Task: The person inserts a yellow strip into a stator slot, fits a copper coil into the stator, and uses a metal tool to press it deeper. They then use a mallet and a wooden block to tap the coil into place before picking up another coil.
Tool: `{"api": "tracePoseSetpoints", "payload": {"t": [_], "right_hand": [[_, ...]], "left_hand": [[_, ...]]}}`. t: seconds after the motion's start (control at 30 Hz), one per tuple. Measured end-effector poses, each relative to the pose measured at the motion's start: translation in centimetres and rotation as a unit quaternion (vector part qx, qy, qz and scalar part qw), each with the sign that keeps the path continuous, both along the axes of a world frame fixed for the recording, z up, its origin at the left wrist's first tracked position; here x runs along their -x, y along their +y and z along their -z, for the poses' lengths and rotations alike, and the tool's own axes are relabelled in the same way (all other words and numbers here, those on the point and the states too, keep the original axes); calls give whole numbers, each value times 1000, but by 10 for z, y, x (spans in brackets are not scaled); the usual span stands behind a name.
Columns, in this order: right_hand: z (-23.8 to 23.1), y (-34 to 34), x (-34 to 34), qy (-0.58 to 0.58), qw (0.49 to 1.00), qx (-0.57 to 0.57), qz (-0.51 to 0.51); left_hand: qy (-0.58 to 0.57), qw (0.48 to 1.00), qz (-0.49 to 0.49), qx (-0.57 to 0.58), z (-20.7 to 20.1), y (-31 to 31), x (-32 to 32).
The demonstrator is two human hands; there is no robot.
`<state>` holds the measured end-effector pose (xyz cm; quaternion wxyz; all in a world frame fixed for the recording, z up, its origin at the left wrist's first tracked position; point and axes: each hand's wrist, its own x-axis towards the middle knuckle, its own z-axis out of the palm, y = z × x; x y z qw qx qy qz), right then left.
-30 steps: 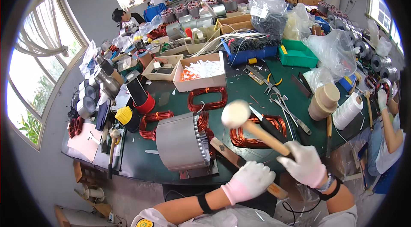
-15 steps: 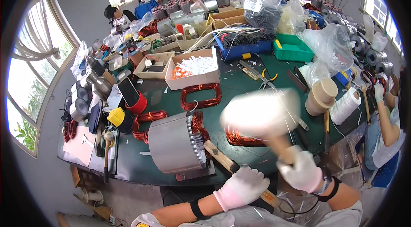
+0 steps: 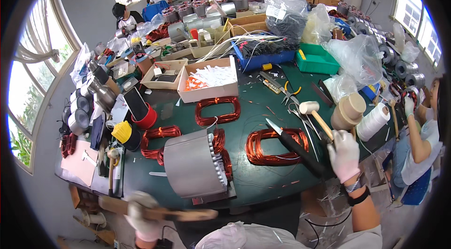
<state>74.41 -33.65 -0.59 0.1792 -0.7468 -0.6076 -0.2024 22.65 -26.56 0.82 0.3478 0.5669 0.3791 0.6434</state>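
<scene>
My left hand [image 3: 142, 213], white-gloved and smeared by motion, is closed around a wooden stick [image 3: 192, 215] off the table's front edge. Farther right, my gloved right hand [image 3: 344, 157] grips the handle end of a mallet [image 3: 309, 107] with a pale head, low over the table's right side. Between the hands stands a grey metal stator core [image 3: 191, 163] on its side, with red copper coils [image 3: 224, 157] coming out of its toothed right end. Next to my right hand, a black-handled knife [image 3: 296, 148] lies across a loose copper coil [image 3: 256, 148].
Another coil [image 3: 217, 111] lies behind the core, near a box of white strips [image 3: 209, 80]. Pliers [image 3: 290, 93], a white thread spool [image 3: 373, 122] and a beige cylinder [image 3: 347, 111] stand or lie at the right. A person [image 3: 418, 131] works beyond the right edge.
My right hand has brought the mallet away from above the coil to the right side, uncovering coil and knife. My left hand has swung left with the stick, away from the core.
</scene>
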Motion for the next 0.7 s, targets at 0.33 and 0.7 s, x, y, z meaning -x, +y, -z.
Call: {"api": "tracePoseSetpoints", "payload": {"t": [0.33,0.7], "right_hand": [[24,39,45,192,964,184,-32],[4,78,9,56,996,68,-8]], "left_hand": [[168,924,-96,330,78,46,86],[581,786,98,-185,83,5,-63]]}}
